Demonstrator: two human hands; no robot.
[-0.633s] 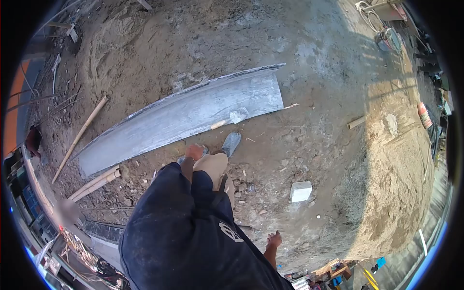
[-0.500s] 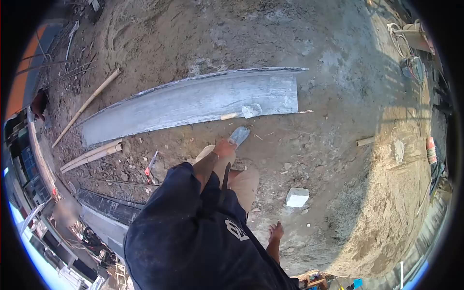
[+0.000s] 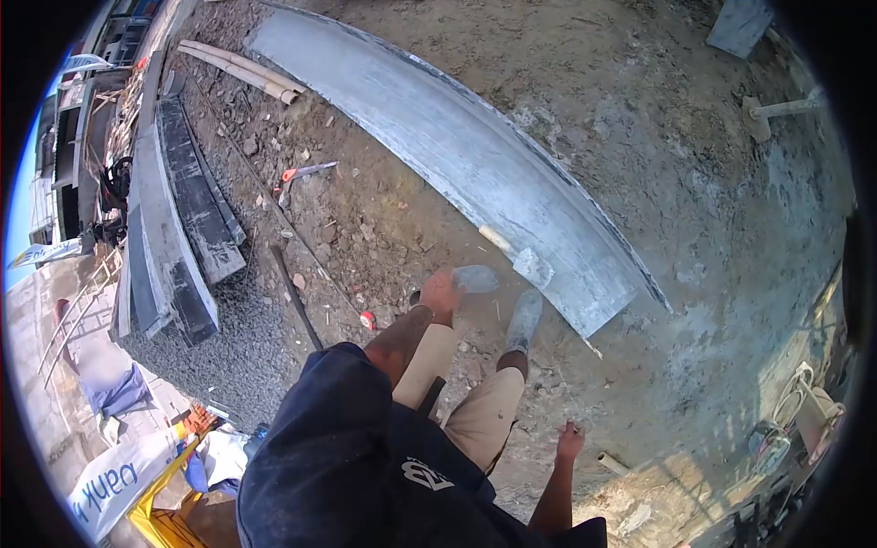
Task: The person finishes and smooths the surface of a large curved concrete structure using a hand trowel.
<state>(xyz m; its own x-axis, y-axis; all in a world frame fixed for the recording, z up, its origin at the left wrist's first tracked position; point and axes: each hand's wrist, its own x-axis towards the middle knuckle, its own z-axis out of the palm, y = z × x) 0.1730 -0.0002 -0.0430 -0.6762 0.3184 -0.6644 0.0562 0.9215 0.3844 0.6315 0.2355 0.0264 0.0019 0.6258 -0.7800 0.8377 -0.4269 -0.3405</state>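
Head turned; curved grey metal sheet (image 3: 475, 155) near left hand (image 3: 440, 292), rubble (image 3: 356, 237) underfoot.

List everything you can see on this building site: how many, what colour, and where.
metal sheet: one, grey, curved, lying on the dirt from top to middle
trowel: one, pale handle, grey blade, on the sheet's near edge
bamboo poles: a few, tan, top left by the sheet's end
red-handled tool: one, on the rubble left of the sheet
dark panels: a stack, black and grey, far left
gravel: one heap, grey, below the panels
boots: two, grey, on the dirt near the sheet
left hand: centre, above one boot, grip unclear
right hand: lower right, hanging open, empty
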